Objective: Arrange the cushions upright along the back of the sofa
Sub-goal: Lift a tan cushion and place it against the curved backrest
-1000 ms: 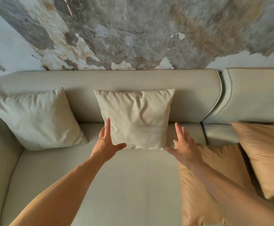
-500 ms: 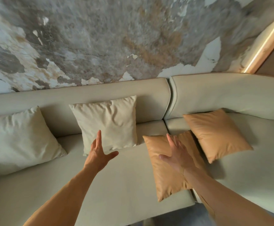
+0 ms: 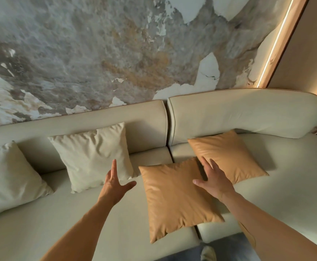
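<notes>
Both hands have swung away from the cream cushion toward the tan ones since a second ago, and the view has turned with them to take in more of the sofa's right-hand part. Nearest, two bare forearms reach forward over the seat of the long pale beige upholstered sofa (image 3: 82, 221). The left hand (image 3: 114, 182) hovers with fingers straight and together and thumb spread, grasping nothing, just in front of the lower right corner of the square cream fabric cushion (image 3: 92, 156). The right hand (image 3: 215, 180) is spread flat, fingers released and holding nothing, over the right edge of the near square tan leather-look cushion (image 3: 174, 199); whether the palm touches it cannot be told. That cushion lies flat on the seat, straddling the seam between the two seat pads, its front corner close to the seat's front edge. Just beyond the right hand, a second square tan cushion (image 3: 229, 156) lies tilted on the right seat pad, its far corner near the backrest. The cream cushion stands upright, leaning on the backrest. Further left, a second cream fabric cushion (image 3: 8, 178) also leans against the backrest. Behind the sofa rises a wall with a mottled grey, brown and white peeling finish (image 3: 97, 53).
</notes>
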A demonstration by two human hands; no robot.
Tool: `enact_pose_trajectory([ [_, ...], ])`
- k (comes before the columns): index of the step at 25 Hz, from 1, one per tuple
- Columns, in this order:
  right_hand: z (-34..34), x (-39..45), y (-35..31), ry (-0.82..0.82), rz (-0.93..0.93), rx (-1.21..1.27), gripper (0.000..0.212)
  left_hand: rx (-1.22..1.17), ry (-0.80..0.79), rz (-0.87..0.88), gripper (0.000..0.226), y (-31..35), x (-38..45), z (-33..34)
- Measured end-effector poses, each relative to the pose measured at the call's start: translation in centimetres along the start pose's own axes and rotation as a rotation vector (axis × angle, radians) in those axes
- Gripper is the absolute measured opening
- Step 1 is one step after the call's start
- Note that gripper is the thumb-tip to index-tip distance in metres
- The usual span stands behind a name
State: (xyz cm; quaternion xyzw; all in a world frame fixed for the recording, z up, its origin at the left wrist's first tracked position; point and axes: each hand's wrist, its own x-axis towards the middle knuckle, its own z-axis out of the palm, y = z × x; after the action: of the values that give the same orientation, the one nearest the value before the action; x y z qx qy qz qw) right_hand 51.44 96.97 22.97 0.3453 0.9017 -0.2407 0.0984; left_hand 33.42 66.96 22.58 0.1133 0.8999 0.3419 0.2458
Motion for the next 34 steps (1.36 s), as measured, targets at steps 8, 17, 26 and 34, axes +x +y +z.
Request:
enact_pose_trajectory([
  [8, -8.8, 3.0, 17.0, -0.043, 0.067, -0.021, 0.098, -0.037, 0.021, -0.053, 0.119, 11.7, -2.0, 12.7],
  [17, -10.8, 4.6, 21.6, -0.056, 0.038, -0.03, 0.098, -0.026, 0.006, -0.051, 0.119, 15.8, -1.2, 17.8],
  [26, -11.7, 7.2, 25.0, -0.072, 0.108, -0.1, 0.092, 0.02, -0.086, -0.012, 0.119, 18.8, 1.6, 21.4],
  [34, -15.0, 14.9, 34.5, -0.134, 0.098, -0.142, 0.089, -0.02, -0.073, -0.102, 0.117, 24.5, 3.8, 30.7],
])
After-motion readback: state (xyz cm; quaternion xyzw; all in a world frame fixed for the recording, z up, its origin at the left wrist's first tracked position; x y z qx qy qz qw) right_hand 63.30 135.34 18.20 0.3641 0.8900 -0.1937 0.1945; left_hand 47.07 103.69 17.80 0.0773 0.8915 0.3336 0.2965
